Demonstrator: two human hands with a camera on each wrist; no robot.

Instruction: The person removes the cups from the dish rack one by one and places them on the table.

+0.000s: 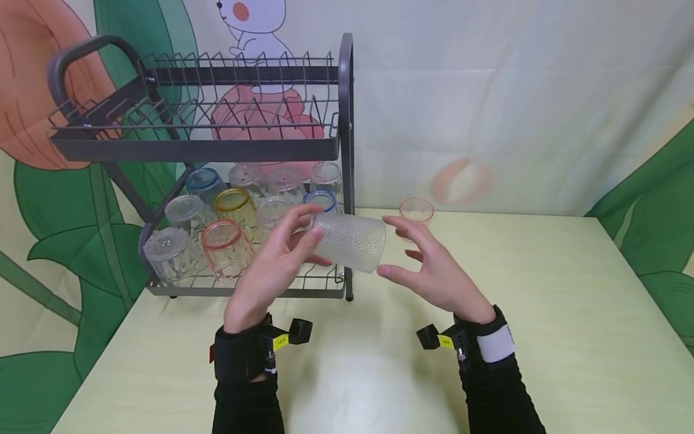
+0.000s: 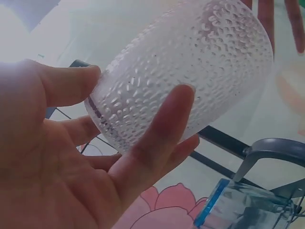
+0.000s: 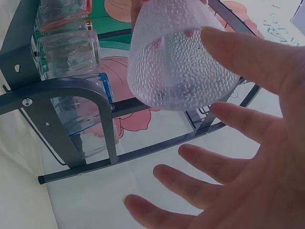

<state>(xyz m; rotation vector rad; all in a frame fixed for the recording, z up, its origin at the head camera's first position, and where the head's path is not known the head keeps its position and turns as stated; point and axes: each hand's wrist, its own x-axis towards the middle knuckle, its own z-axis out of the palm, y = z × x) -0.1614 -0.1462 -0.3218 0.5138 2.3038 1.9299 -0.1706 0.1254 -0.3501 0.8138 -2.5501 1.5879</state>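
Note:
A clear textured drinking glass is held on its side above the table, in front of the rack's right end. My left hand grips it by its base end, thumb on one side and fingers on the other, as the left wrist view shows with the hand close up. At the mouth end is my right hand, fingers spread. In the right wrist view the thumb of that hand overlaps the rim; whether it touches I cannot tell. The glass's mouth faces the right hand.
A dark two-tier dish rack stands at the back left. Its lower tier holds several upturned glasses, including a red-rimmed glass, a yellow one and blue-rimmed ones. Another red-rimmed glass stands on the table near the wall.

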